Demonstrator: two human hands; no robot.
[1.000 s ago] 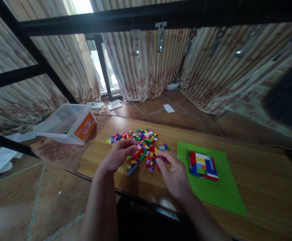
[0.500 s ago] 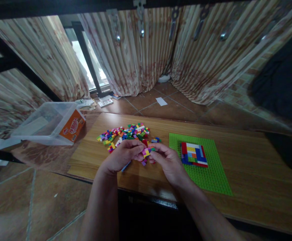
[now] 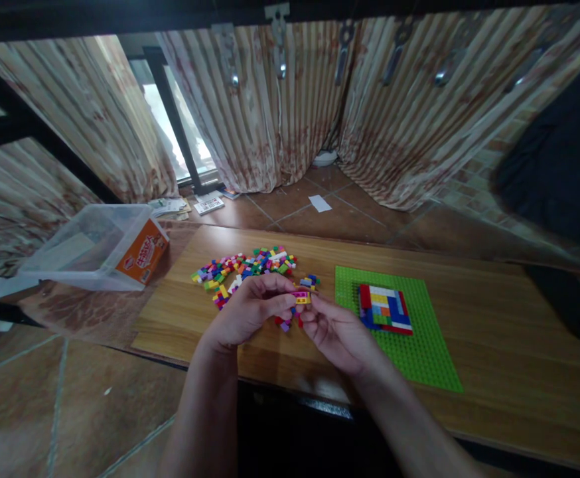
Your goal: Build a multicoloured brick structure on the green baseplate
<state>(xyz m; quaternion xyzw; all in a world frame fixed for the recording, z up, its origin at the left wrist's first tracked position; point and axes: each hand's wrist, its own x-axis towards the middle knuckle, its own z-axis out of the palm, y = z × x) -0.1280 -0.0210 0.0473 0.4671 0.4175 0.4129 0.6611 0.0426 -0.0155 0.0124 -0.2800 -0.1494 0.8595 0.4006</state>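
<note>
Between the fingertips of both hands is a small cluster of toy building bricks, pink and yellow, with its hollow underside partly showing. My left hand pinches its left end, thumb and fingers pressed together. From the other side, my right hand grips the right end between thumb and forefinger, the other fingers curled. Loose coloured bricks lie in a heap just beyond the hands. To the right, a low block of joined bricks, in red, blue, white and yellow, sits on a green studded baseplate.
A clear plastic box with an orange label stands left of the wooden tabletop. Striped curtains hang behind. Papers lie on the tiled floor. A dark object shows at the far right.
The brick cluster has been turned over so its hollow underside shows, and it has shifted slightly right. My fingers have changed their hold on it; the baseplate and brick heap stay put.
</note>
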